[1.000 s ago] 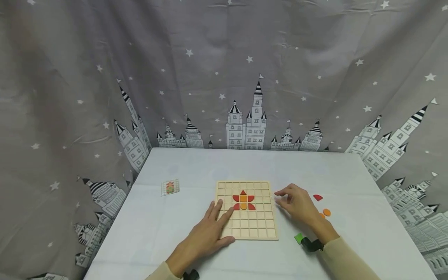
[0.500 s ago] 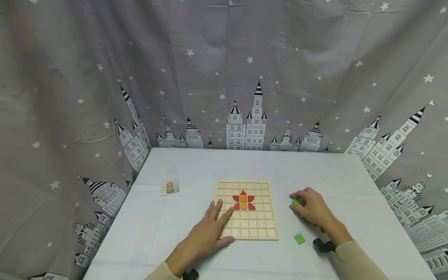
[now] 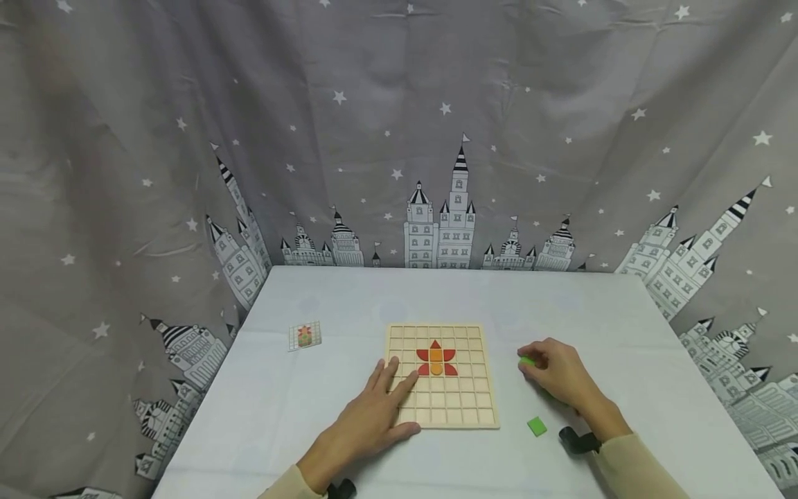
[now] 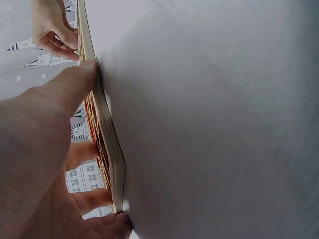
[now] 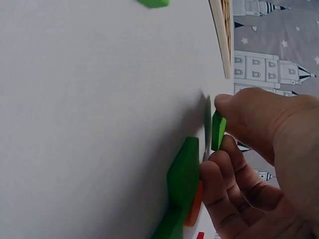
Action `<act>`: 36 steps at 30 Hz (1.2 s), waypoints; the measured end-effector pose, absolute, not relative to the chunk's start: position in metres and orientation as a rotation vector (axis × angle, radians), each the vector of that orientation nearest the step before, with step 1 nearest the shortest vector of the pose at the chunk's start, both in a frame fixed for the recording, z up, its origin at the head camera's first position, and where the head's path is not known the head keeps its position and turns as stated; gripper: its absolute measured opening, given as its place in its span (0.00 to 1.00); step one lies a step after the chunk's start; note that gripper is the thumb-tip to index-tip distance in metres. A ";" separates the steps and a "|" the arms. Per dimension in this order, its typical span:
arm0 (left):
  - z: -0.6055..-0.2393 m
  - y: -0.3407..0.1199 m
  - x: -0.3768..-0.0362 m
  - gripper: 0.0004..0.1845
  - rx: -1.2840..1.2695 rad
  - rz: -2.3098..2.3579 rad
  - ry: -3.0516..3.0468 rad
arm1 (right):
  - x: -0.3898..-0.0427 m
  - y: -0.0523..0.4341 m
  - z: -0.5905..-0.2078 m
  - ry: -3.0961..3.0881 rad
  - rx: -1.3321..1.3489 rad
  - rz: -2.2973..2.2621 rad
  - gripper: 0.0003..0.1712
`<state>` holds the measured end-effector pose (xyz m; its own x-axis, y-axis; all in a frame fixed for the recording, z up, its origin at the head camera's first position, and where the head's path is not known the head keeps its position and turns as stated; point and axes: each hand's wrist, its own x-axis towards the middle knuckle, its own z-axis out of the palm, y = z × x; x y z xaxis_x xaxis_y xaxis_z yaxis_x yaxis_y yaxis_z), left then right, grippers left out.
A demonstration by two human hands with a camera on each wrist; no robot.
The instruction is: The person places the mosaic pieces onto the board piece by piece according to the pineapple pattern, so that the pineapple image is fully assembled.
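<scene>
A small flat green wooden piece [image 5: 218,130] sits pinched between the thumb and curled fingers of the right hand [image 3: 559,378], just above the white table [image 3: 349,305], right of the square wooden grid board [image 3: 474,409]. The left hand [image 3: 368,419] lies flat with straight fingers, pressing the board's near left corner. Another green square tile [image 3: 536,425] lies near the right wrist.

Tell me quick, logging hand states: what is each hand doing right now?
Left hand: open, fingers flat on the wooden grid board.
Right hand: pinches a green piece, just off the table.
</scene>
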<state>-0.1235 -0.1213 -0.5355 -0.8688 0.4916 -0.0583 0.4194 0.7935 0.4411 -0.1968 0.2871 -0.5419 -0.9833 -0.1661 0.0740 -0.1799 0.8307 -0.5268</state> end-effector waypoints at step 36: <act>-0.529 -0.120 -0.123 0.51 0.713 0.612 2.819 | -0.190 0.213 -0.525 -2.837 0.751 1.153 0.17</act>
